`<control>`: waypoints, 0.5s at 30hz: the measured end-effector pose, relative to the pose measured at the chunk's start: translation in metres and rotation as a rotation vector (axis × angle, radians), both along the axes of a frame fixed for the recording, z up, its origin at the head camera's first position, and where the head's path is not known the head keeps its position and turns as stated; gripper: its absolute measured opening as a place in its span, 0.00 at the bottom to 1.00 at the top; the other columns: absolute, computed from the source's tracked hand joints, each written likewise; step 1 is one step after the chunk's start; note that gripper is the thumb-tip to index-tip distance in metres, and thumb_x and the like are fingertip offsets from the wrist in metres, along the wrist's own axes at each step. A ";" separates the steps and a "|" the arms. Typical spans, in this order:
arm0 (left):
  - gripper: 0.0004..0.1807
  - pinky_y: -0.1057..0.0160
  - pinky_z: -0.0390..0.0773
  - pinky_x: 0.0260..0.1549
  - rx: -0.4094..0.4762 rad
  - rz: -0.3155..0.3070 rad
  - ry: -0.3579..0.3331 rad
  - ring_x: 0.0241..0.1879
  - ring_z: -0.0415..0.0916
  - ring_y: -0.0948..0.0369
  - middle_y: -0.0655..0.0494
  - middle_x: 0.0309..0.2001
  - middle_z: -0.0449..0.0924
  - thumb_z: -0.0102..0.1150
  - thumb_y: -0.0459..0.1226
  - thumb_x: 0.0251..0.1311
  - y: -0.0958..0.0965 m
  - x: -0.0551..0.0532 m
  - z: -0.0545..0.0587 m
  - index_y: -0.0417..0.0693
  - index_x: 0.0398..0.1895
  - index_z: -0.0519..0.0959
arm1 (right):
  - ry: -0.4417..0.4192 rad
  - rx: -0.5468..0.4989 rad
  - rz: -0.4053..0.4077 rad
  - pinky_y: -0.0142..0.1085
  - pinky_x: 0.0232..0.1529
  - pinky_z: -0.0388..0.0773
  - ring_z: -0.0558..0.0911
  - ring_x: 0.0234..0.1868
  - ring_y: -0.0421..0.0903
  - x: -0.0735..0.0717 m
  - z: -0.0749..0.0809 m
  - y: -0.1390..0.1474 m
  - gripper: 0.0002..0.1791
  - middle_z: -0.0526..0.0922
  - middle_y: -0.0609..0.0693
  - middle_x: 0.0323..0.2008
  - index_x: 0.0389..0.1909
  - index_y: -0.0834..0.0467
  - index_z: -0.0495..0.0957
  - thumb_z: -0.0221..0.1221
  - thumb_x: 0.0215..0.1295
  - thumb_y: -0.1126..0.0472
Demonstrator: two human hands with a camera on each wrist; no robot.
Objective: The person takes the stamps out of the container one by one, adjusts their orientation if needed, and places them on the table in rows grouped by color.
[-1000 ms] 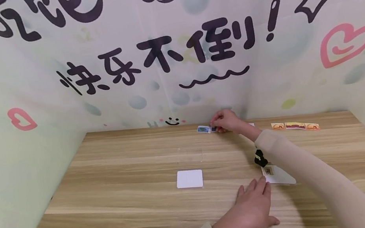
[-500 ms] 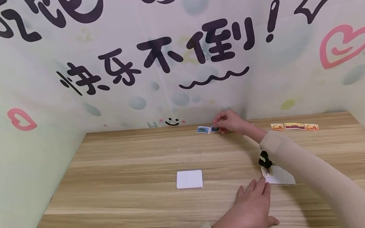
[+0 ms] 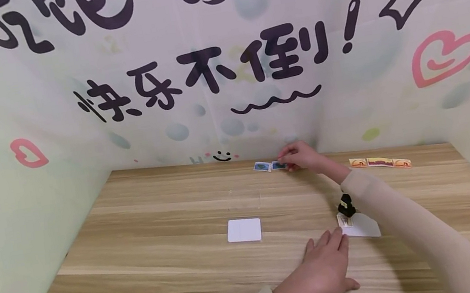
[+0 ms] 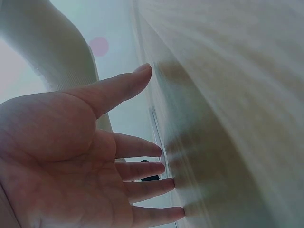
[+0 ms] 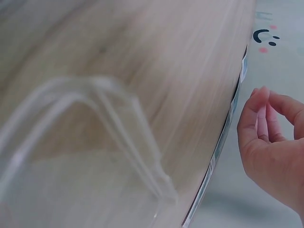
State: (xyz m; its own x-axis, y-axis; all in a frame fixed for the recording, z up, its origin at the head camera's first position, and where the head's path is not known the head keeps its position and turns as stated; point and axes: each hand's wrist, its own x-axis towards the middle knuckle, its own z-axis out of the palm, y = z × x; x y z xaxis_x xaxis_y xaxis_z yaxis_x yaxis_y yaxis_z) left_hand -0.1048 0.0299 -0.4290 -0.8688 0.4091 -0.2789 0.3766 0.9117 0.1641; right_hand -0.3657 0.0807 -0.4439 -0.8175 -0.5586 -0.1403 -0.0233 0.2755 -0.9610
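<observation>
My right hand [image 3: 303,157] is at the back of the table, over a row of small blue picture stamps [image 3: 262,166] along the wall. Its thumb and fingers are curled with tips together in the right wrist view, where nothing shows between them; part of the row is hidden by this hand. My left hand [image 3: 316,269] lies with fingers spread and straight, fingertips on the table. Those fingertips reach the edge of a white card [image 3: 363,227] bearing a small brownish stamp [image 3: 345,220].
A short row of orange and yellow stamps [image 3: 379,162] lies at the back right. Near the middle are a white rectangular card [image 3: 243,230] and a faint clear sheet [image 3: 243,199]. A black piece [image 3: 346,206] hangs by the right sleeve. A printed backdrop [image 3: 214,134] borders the table.
My right hand has shifted slightly to the right along the blue row, uncovering more of the second blue stamp. The black piece by the sleeve moved with the arm. The left hand stays put.
</observation>
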 end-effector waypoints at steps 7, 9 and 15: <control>0.50 0.53 0.69 0.71 0.004 -0.006 -0.006 0.79 0.58 0.61 0.64 0.82 0.55 0.68 0.64 0.62 0.000 0.001 0.002 0.55 0.82 0.63 | -0.016 -0.015 0.008 0.30 0.30 0.81 0.79 0.26 0.38 0.001 0.001 0.006 0.14 0.85 0.48 0.31 0.53 0.79 0.75 0.57 0.76 0.71; 0.50 0.53 0.69 0.71 0.005 -0.007 -0.009 0.79 0.58 0.62 0.64 0.82 0.55 0.68 0.64 0.62 -0.001 0.001 0.002 0.55 0.82 0.63 | -0.021 -0.022 0.013 0.30 0.30 0.81 0.79 0.26 0.38 0.001 0.002 0.007 0.14 0.85 0.48 0.30 0.54 0.80 0.74 0.57 0.76 0.71; 0.50 0.54 0.69 0.71 0.006 0.001 -0.004 0.79 0.58 0.62 0.64 0.82 0.56 0.69 0.64 0.61 -0.001 0.002 0.002 0.55 0.82 0.64 | -0.014 -0.016 0.036 0.30 0.31 0.82 0.79 0.27 0.39 0.003 0.003 0.012 0.16 0.85 0.50 0.30 0.55 0.82 0.73 0.56 0.78 0.71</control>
State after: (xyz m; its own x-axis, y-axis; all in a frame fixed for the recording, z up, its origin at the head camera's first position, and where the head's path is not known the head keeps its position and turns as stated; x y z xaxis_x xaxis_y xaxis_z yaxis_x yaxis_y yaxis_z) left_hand -0.1030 0.0286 -0.4266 -0.8679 0.4103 -0.2798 0.3755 0.9109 0.1711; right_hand -0.3624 0.0931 -0.4404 -0.7947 -0.5901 -0.1422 -0.0196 0.2590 -0.9657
